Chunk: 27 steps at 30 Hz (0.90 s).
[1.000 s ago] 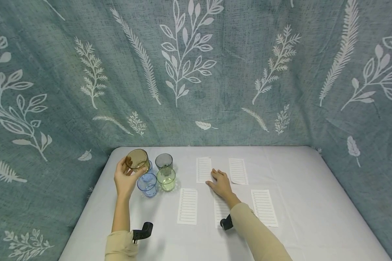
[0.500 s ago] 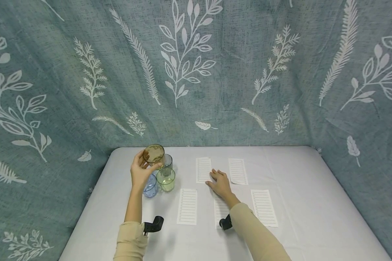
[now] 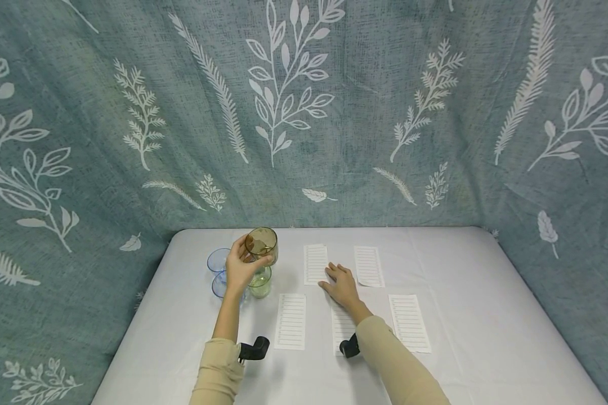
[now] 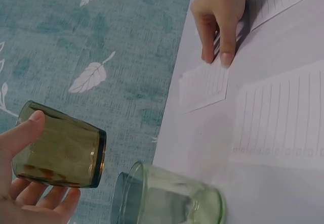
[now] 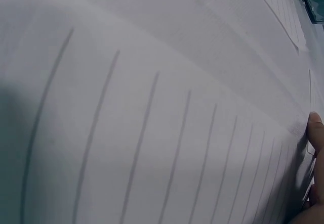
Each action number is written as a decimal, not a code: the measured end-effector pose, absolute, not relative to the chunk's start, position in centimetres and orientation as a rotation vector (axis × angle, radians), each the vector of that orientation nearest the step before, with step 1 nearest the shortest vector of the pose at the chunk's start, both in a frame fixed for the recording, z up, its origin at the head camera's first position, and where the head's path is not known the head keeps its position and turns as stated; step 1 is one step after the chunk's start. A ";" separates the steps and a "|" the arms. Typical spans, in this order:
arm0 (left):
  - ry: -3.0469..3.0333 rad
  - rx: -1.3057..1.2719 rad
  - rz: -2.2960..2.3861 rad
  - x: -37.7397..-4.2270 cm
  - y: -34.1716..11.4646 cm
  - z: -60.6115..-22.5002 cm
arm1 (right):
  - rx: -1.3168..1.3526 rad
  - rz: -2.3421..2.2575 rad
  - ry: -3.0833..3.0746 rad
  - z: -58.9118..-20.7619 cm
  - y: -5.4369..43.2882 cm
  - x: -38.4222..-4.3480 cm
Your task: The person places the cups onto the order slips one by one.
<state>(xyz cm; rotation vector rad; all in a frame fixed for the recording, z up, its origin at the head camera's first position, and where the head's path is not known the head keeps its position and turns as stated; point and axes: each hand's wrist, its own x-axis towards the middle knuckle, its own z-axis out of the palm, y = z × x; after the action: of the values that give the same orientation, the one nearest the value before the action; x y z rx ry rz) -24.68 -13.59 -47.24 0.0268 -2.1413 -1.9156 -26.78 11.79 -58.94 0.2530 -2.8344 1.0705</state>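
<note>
My left hand (image 3: 239, 271) holds an amber glass tumbler (image 3: 264, 241) off the table, thumb on one side and fingers on the other. In the left wrist view the amber tumbler (image 4: 63, 145) is tilted. Just below it stands a green glass tumbler (image 3: 260, 286); in the left wrist view a dark grey tumbler (image 4: 117, 196) shows partly behind it. Two blue tumblers, one farther back (image 3: 217, 260) and one nearer (image 3: 222, 286), stand left of the hand, which partly hides the nearer one. My right hand (image 3: 342, 286) rests, fingers loosely spread, at a lined paper slip (image 3: 315, 265).
More lined slips lie flat on the white-covered table (image 3: 486, 337): one at back right (image 3: 368, 266), one at front left (image 3: 290, 322), one under the right forearm (image 3: 342, 326), one at front right (image 3: 409, 323). A patterned green curtain (image 3: 354, 185) hangs behind the table.
My left hand has carried the amber tumbler rightward, from above a blue tumbler to above the green one, hiding the grey tumbler in the head view. The right hand stays put.
</note>
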 end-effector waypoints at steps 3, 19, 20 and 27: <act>-2.134 0.023 -1.924 -24.9 -12.8 -47.7 | 0.246 1.089 -2.829 -58.9 11.8 -26.7; -2.144 -0.034 -1.969 -26.0 -9.2 -49.3 | 0.223 1.102 -2.827 -59.1 11.8 -27.0; -2.138 -0.034 -1.979 -26.1 -9.0 -49.4 | 0.220 1.108 -2.825 -59.1 11.8 -27.0; -2.127 -0.050 -2.032 -26.5 -7.6 -50.4 | 0.232 1.081 -2.809 -58.9 11.7 -27.0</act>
<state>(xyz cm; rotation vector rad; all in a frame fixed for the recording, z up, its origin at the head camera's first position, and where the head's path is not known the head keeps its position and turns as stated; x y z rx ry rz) -26.53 -7.60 -50.38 -0.0503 -2.1267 -2.0321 -26.97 11.70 -58.86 0.2316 -2.8091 1.0812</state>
